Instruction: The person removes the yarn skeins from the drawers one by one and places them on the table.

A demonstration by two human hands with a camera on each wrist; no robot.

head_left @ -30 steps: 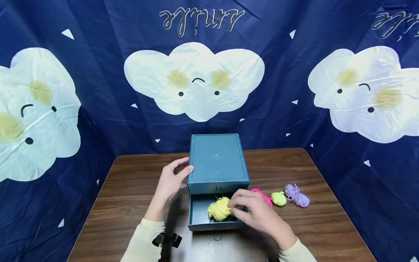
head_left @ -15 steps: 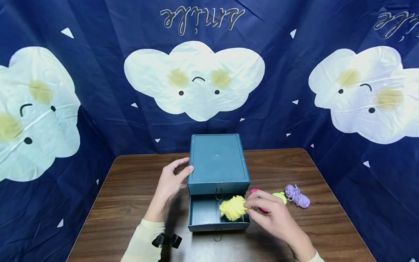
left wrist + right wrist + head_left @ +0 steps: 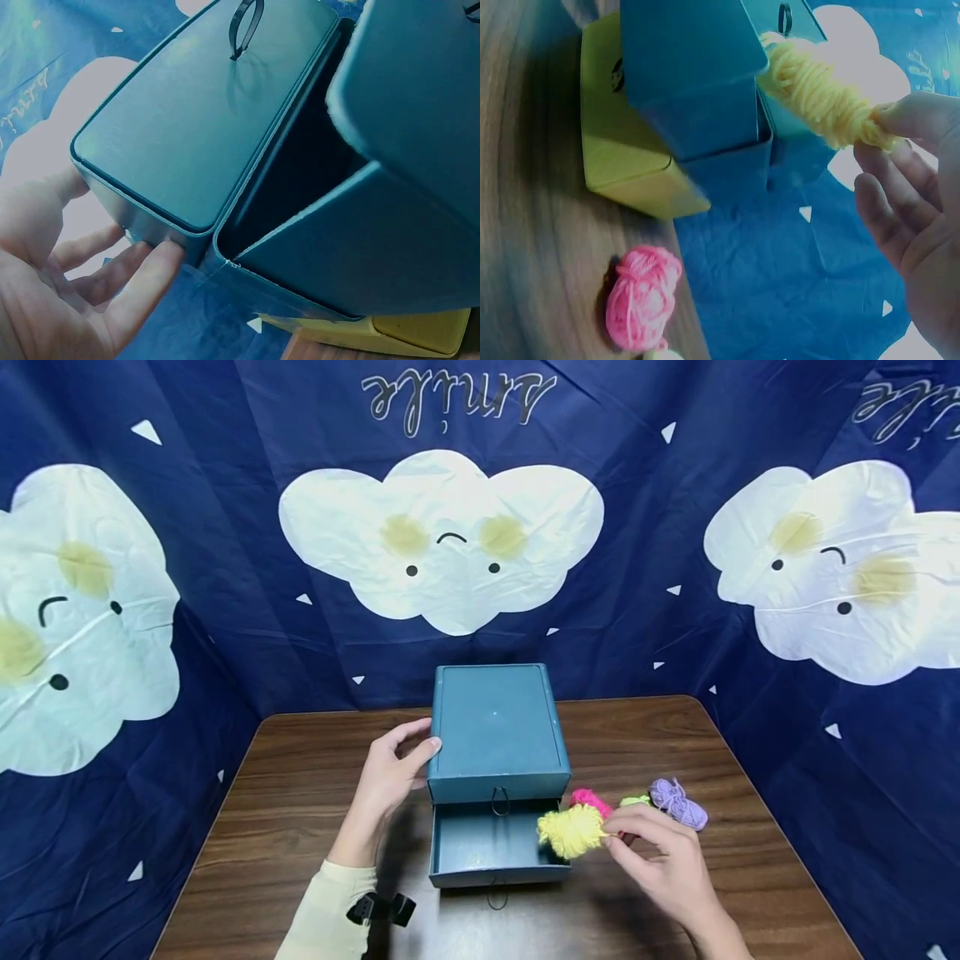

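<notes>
One yellow skein [image 3: 572, 832] I see pinched in the right hand [image 3: 666, 862], lower right; left hand [image 3: 388, 772] spread against blue cabinet [image 3: 497, 722]

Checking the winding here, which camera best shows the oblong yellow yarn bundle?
The right wrist view: the yellow yarn bundle looks largest, its winding clearest, one end pinched by the right hand. The head view shows it smaller, overlapping the open blue plastic drawer; the left wrist view doesn't show it.

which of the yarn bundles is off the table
The yellow yarn, pinched at one end by the right hand. The pink yarn, green yarn and purple yarn lie on the table instead.
</notes>
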